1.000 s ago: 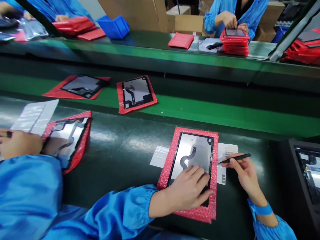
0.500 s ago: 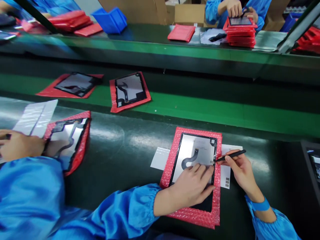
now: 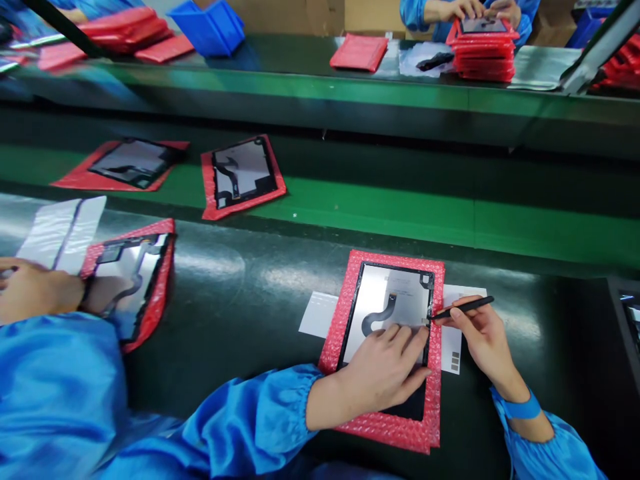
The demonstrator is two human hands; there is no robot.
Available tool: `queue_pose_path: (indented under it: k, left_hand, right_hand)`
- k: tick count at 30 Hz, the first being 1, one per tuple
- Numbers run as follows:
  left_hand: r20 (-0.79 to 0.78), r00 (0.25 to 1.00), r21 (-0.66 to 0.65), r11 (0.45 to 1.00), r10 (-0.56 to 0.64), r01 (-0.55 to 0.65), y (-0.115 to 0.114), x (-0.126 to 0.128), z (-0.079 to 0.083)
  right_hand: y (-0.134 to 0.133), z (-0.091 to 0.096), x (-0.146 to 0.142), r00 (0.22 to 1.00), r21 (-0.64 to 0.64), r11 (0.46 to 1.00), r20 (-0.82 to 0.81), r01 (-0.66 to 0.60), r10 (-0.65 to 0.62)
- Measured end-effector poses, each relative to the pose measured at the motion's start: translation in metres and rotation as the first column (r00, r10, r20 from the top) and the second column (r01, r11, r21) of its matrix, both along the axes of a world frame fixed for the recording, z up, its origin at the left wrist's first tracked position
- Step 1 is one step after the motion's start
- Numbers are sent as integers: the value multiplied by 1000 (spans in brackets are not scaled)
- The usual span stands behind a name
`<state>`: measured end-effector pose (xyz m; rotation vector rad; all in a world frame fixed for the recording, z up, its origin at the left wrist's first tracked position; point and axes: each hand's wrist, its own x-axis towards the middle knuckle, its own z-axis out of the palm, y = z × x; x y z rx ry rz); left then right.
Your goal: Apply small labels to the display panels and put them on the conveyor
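My left hand (image 3: 385,370) lies on the back of a tablet display panel (image 3: 371,283), its fingers spread across the silver surface near the right edge. A curved dark flex cable (image 3: 373,325) shows just above the fingers. In my right hand (image 3: 483,340) are slim black tweezers (image 3: 466,307), gripped like a pen. Their tip meets the panel's right black border, close to my left fingertips. Under the panel is a red bubble-wrap sleeve (image 3: 385,437). White printed sheets (image 3: 453,363) stick out from beneath it on both sides.
Left of me, a co-worker's hand (image 3: 43,290) is beside another panel (image 3: 133,273) on red wrap. Two panels (image 3: 243,170) on red sleeves lie on the green belt (image 3: 375,210). Across it, another person's hands work over stacked red sleeves (image 3: 483,60), with a blue bin (image 3: 207,30) further left.
The two panels on the green belt appear further left, while the whole view has shifted slightly. My hands and the tweezers stay almost in place at the panel's right edge.
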<state>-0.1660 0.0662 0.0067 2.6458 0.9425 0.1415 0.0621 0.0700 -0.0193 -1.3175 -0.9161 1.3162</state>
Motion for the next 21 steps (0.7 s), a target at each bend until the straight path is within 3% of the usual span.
queue_pose_path:
  k: [17, 21]
  left_hand:
    - [-61, 998, 2, 1000, -9, 9, 1, 2, 2]
    - [-105, 994, -44, 999, -18, 14, 3, 4, 8]
  right_hand:
    - [-1, -3, -1, 999, 49, 998, -21, -33, 34]
    - [1, 1, 14, 999, 73, 997, 14, 40, -42]
